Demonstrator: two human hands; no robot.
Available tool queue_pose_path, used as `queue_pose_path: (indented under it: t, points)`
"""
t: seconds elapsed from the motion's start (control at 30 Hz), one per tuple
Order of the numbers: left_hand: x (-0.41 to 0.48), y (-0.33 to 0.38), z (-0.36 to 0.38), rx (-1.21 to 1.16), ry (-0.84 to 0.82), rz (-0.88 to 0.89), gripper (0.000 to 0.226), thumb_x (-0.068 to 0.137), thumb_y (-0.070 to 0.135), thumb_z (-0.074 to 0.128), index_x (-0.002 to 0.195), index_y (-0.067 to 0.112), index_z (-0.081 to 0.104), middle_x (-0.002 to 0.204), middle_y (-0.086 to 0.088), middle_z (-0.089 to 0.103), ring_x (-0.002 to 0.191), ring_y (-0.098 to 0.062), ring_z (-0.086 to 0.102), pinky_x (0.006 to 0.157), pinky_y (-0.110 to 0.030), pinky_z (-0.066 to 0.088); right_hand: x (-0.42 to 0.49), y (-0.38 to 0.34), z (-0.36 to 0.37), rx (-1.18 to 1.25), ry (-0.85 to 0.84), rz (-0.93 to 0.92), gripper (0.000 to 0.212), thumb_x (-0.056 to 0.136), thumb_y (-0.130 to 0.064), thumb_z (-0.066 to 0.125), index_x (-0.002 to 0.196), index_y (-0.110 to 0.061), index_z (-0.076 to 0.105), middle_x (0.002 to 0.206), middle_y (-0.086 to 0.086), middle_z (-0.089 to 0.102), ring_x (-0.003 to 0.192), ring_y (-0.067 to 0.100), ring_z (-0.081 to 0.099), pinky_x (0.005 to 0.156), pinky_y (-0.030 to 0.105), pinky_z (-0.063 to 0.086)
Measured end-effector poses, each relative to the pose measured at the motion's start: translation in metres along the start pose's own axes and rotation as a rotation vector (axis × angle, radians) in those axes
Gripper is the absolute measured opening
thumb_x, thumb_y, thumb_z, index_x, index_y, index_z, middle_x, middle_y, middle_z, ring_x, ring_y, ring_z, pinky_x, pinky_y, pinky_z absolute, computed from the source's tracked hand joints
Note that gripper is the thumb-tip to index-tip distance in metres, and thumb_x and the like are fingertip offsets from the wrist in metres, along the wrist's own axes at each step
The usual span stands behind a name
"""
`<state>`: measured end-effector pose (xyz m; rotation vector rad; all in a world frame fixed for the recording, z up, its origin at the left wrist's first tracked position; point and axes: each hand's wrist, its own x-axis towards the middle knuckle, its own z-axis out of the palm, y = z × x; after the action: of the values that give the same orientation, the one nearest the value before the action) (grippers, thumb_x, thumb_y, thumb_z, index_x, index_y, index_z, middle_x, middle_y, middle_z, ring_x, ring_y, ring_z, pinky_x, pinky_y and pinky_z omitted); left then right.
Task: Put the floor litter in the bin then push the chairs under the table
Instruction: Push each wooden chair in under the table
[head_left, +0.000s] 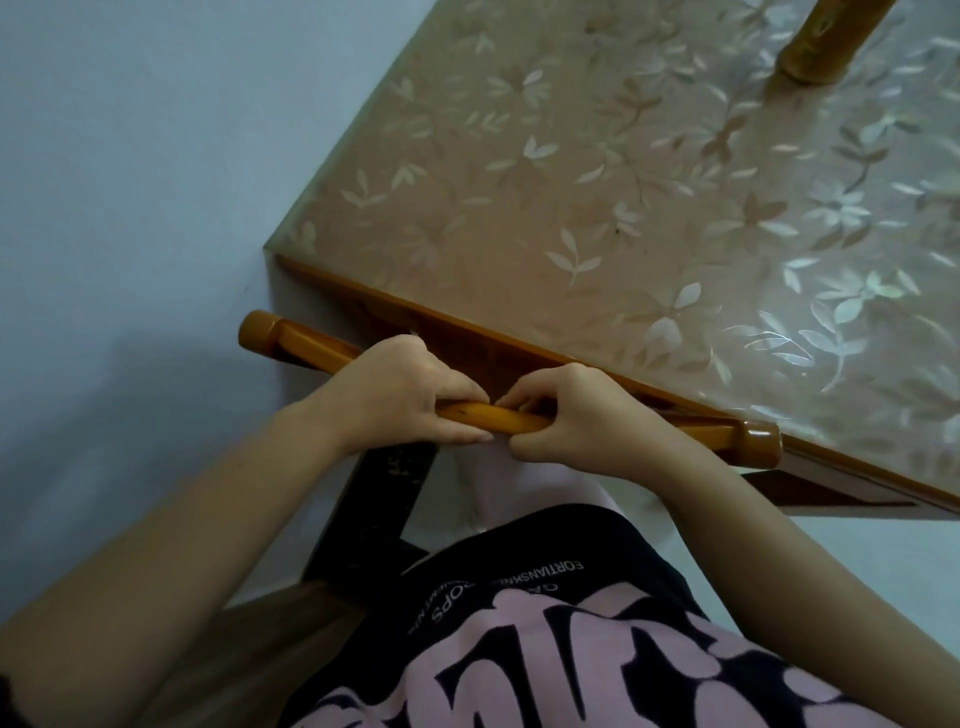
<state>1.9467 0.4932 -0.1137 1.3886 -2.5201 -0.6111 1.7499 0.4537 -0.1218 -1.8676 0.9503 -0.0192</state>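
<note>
Nearest, a black-and-pink shirt (519, 649) fills the lower frame. Both hands are wrapped around the top rail of the chair (498, 418), left hand (395, 395) and right hand (576, 421) almost touching at the rail's middle. The rail lies parallel to the surface (623, 208) edge, just beside it, its right end knob tucked beneath the overhang. Pale floor (130, 182) lies open to the left. Far off, a wooden post (831, 41) rests on the floral cover.

Pale grey-blue smooth floor (119, 171), dimly lit, with soft dark shadow at left. Glossy translucent floral-patterned plastic sheet (649, 197) catching pale highlights toward the right. Round orange-brown wooden post (826, 41) at top right, partly out of view.
</note>
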Motion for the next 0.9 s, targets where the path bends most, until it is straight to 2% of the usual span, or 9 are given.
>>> queue_pose_path:
  t: [0.1, 0.17, 0.3, 0.37, 0.47, 0.6, 0.77, 0.83, 0.9]
  points:
    - [-0.009, -0.019, -0.006, -0.023, -0.037, -0.01, 0.041, 0.078, 0.054, 0.054, 0.095, 0.022, 0.073, 0.064, 0.009, 0.07, 0.052, -0.004, 0.058, 0.064, -0.007, 0.026, 0.021, -0.009, 0.006, 0.01, -0.031, 0.001, 0.027, 0.066, -0.027, 0.071, 0.093, -0.03, 0.068, 0.075, -0.01, 0.064, 0.061, 0.0, 0.057, 0.051, 0.014, 0.043]
    - [-0.012, -0.027, -0.008, -0.05, -0.049, 0.003, 0.045, 0.08, 0.055, 0.05, 0.097, 0.02, 0.073, 0.066, 0.008, 0.071, 0.053, -0.007, 0.06, 0.06, -0.014, 0.031, 0.028, -0.016, 0.006, 0.017, -0.05, 0.021, 0.027, 0.066, -0.026, 0.072, 0.093, -0.03, 0.068, 0.077, -0.008, 0.066, 0.064, 0.004, 0.059, 0.054, 0.017, 0.049]
    - [-0.011, -0.04, -0.013, -0.027, -0.006, 0.039, 0.048, 0.079, 0.056, 0.047, 0.095, 0.019, 0.074, 0.062, 0.006, 0.07, 0.05, -0.011, 0.059, 0.058, -0.022, 0.035, 0.033, -0.024, 0.005, 0.028, -0.031, 0.049, 0.025, 0.067, -0.026, 0.072, 0.092, -0.03, 0.068, 0.075, -0.009, 0.066, 0.06, 0.001, 0.058, 0.05, 0.014, 0.046]
    - [-0.011, -0.041, -0.014, -0.024, -0.004, 0.067, 0.045, 0.078, 0.055, 0.052, 0.094, 0.018, 0.074, 0.062, 0.005, 0.07, 0.05, -0.012, 0.059, 0.055, -0.027, 0.039, 0.03, -0.028, 0.006, 0.025, -0.008, 0.063, 0.027, 0.069, -0.026, 0.072, 0.094, -0.03, 0.067, 0.077, -0.009, 0.066, 0.063, 0.003, 0.059, 0.052, 0.016, 0.048]
    - [-0.01, -0.041, -0.013, -0.005, -0.005, 0.128, 0.038, 0.077, 0.047, 0.06, 0.093, 0.016, 0.074, 0.061, 0.006, 0.07, 0.049, -0.01, 0.058, 0.055, -0.021, 0.032, 0.026, -0.03, 0.012, 0.005, 0.01, 0.102, 0.028, 0.069, -0.023, 0.071, 0.096, -0.028, 0.068, 0.076, -0.009, 0.066, 0.064, 0.007, 0.06, 0.057, 0.026, 0.052]
    - [-0.015, -0.039, -0.009, -0.029, -0.004, 0.149, 0.033, 0.079, 0.046, 0.061, 0.093, 0.019, 0.074, 0.059, 0.009, 0.068, 0.048, -0.006, 0.055, 0.054, -0.02, 0.033, 0.021, -0.031, 0.018, 0.016, 0.03, 0.139, 0.028, 0.068, -0.023, 0.07, 0.094, -0.03, 0.068, 0.074, -0.008, 0.065, 0.062, 0.007, 0.059, 0.057, 0.027, 0.051]
    - [-0.016, -0.045, -0.007, -0.047, 0.003, 0.177, 0.04, 0.081, 0.053, 0.052, 0.092, 0.021, 0.074, 0.054, 0.009, 0.064, 0.045, -0.003, 0.049, 0.052, -0.022, 0.036, 0.022, -0.031, 0.024, 0.033, 0.084, 0.159, 0.027, 0.064, -0.026, 0.07, 0.09, -0.032, 0.068, 0.07, -0.01, 0.065, 0.061, 0.016, 0.062, 0.054, 0.04, 0.056]
    - [-0.014, -0.052, -0.012, -0.062, 0.015, 0.169, 0.04, 0.08, 0.052, 0.053, 0.09, 0.021, 0.074, 0.053, 0.01, 0.063, 0.045, 0.0, 0.044, 0.051, -0.017, 0.033, 0.029, -0.033, 0.025, 0.048, 0.096, 0.154, 0.026, 0.065, -0.026, 0.069, 0.09, -0.032, 0.068, 0.072, -0.009, 0.066, 0.064, 0.017, 0.064, 0.058, 0.04, 0.058]
    - [-0.013, -0.06, -0.017, -0.081, 0.016, 0.143, 0.036, 0.078, 0.05, 0.059, 0.09, 0.02, 0.075, 0.053, 0.01, 0.063, 0.046, 0.003, 0.041, 0.052, -0.01, 0.03, 0.037, -0.037, 0.024, 0.043, 0.107, 0.15, 0.025, 0.065, -0.026, 0.069, 0.09, -0.031, 0.069, 0.072, -0.008, 0.066, 0.064, 0.014, 0.062, 0.059, 0.034, 0.057]
